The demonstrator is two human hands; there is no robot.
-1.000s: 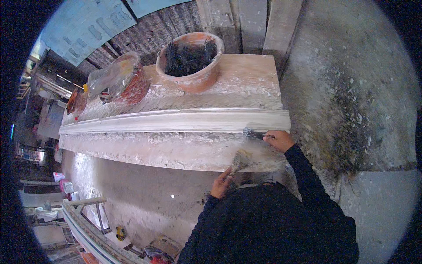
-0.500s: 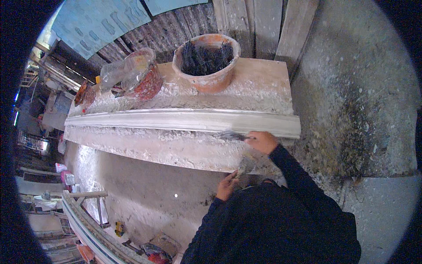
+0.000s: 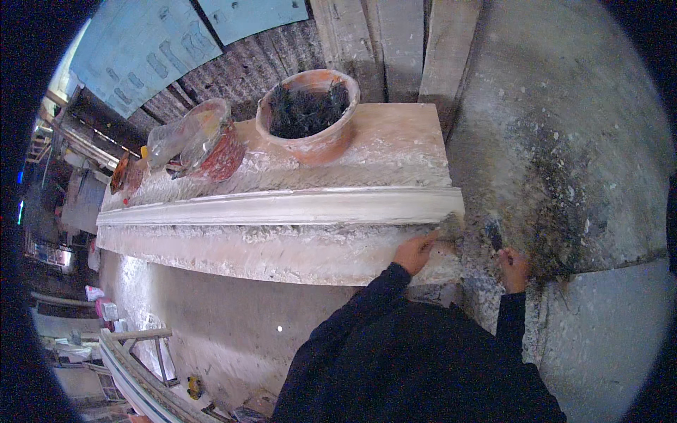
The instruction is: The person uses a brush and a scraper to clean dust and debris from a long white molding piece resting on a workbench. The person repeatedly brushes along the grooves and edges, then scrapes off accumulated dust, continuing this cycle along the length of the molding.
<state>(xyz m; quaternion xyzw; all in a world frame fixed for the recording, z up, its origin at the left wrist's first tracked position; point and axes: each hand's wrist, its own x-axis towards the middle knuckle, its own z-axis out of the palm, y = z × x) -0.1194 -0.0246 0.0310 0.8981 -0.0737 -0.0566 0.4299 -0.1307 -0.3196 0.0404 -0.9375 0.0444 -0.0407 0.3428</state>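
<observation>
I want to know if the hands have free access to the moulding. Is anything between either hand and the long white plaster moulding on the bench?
Nothing visible does. The left hand rests by the moulding near its right end. The right hand, holding a small tool, is off the bench's end.

Dressed in a dark, near-black long-sleeved top [image 3: 416, 359], plain, with no print, stripe or badge showing. Soft, matte cloth, bunched into loose folds across the chest and shoulders. Left sleeve [image 3: 360, 303] running full length, wrinkled along the forearm, ending in a snug cuff at the wrist. Right sleeve [image 3: 509, 321] the same dark cloth, narrow, also closed at the wrist, its cuff edge faintly paler, perhaps dusted. Left hand [image 3: 416, 252] bare: no glove, ring or watch to be seen. Right hand [image 3: 513, 269] bare too, smeared with pale grey dust. Nothing of legs or shoes in view.
</observation>
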